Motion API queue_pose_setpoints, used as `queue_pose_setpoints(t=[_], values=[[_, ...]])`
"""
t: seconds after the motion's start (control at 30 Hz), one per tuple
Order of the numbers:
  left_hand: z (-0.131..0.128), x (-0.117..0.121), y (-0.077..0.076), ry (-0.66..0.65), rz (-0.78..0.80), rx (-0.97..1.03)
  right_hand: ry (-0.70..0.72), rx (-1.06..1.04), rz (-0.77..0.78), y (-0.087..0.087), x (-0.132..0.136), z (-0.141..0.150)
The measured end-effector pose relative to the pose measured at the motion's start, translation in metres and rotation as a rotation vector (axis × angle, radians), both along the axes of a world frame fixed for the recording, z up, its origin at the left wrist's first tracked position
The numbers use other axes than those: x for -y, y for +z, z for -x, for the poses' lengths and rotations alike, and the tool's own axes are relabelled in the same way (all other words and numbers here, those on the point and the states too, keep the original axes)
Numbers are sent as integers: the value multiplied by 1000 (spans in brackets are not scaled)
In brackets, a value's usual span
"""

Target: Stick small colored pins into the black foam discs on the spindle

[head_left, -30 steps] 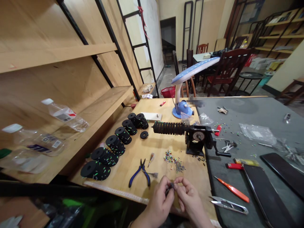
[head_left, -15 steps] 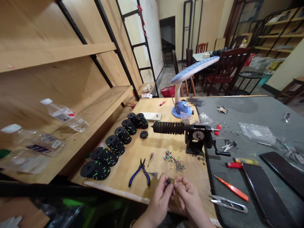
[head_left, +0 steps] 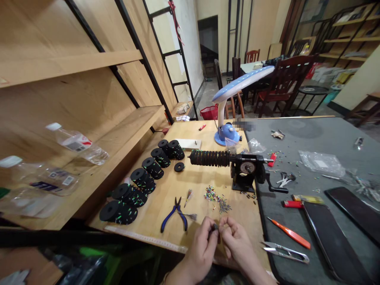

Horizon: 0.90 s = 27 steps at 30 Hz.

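My left hand [head_left: 204,244] pinches a small dark piece [head_left: 214,227] between thumb and fingers at the front edge of the wooden table. Close against it, my right hand [head_left: 236,242] is closed in a pinch too; whatever lies between its fingertips is too small to make out. Just beyond my hands are a heap of multicoloured beads [head_left: 211,193] and a pile of thin grey pieces [head_left: 224,206]. Pliers with blue handles [head_left: 174,215] lie spread to the left. Beside them rests a small bundle of fine strands [head_left: 190,216].
A hand-cranked winder [head_left: 245,170] carries a row of black foam discs [head_left: 209,158]. Stacked black foam spools [head_left: 118,211] line the left side. A blue lamp [head_left: 228,134] stands behind. On the grey mat lie thread snips [head_left: 286,252], an orange-handled tool [head_left: 292,233] and a phone [head_left: 329,237].
Both hands stay together at the table edge, with only slight finger movement around the small dark piece. The view has shifted a little.
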<state>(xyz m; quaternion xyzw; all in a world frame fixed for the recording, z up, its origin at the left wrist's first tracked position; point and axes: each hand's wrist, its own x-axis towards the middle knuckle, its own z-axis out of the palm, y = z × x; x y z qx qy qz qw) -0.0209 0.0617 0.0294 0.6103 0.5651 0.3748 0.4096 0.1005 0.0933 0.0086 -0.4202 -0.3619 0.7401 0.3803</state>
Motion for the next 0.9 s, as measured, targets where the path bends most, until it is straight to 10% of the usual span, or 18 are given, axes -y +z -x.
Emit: queue_pose_setpoints(t=[0.9], values=[[-5, -7, -10, 48, 289, 589, -100, -331, 149, -8, 4, -1]])
